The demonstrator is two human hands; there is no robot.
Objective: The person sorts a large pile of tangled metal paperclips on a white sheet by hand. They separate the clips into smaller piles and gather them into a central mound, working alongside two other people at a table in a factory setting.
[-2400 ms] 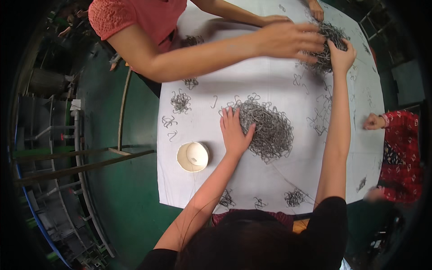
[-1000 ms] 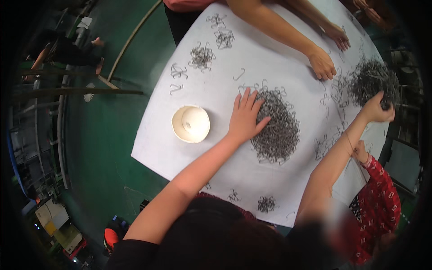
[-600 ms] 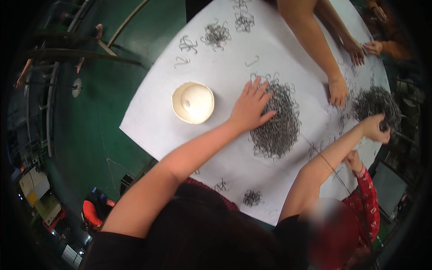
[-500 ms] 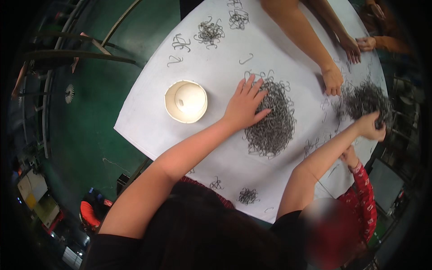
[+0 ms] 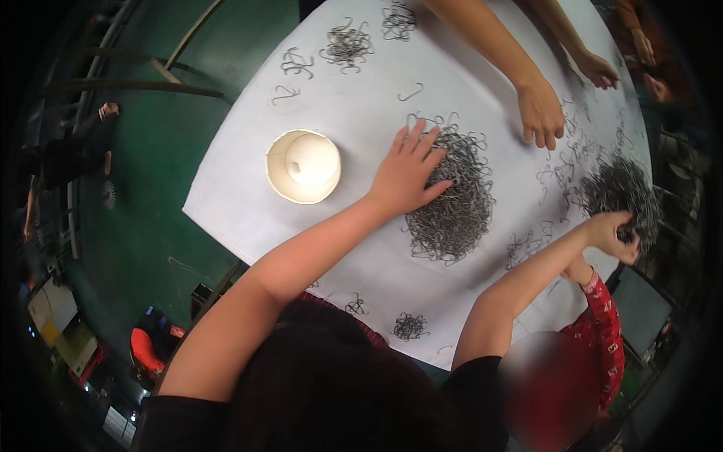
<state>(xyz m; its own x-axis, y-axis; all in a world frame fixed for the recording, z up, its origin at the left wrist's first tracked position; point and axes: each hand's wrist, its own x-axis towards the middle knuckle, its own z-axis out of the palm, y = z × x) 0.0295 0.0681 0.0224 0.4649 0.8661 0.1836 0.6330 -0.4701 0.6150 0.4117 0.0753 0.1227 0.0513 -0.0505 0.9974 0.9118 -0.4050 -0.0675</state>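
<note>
My left hand [image 5: 405,172] lies with spread fingers over the left edge of a large mound of wire S-hooks [image 5: 456,207]. At the table's right side, my right hand [image 5: 608,235] has its fingers curled at a second, darker heap of hooks [image 5: 621,184]. Dark hooks show between its thumb and fingers, though the grip is partly hidden. A single hook [image 5: 410,92] rests beyond the left hand. Off to the left of the large mound stands a cream-coloured tub [image 5: 279,177], with a small object on its bottom.
The white tabletop [image 5: 241,181] carries smaller hook clusters at its far left [image 5: 346,45] and near edge [image 5: 410,326]. Across the table a co-worker's hand [image 5: 541,113] hangs above the surface. A person in a red patterned sleeve [image 5: 605,324] works close by my right arm.
My right hand has shifted slightly down and left at the darker heap. The co-worker's nearer hand has drawn away from the loose hooks. My left hand stays on the mound.
</note>
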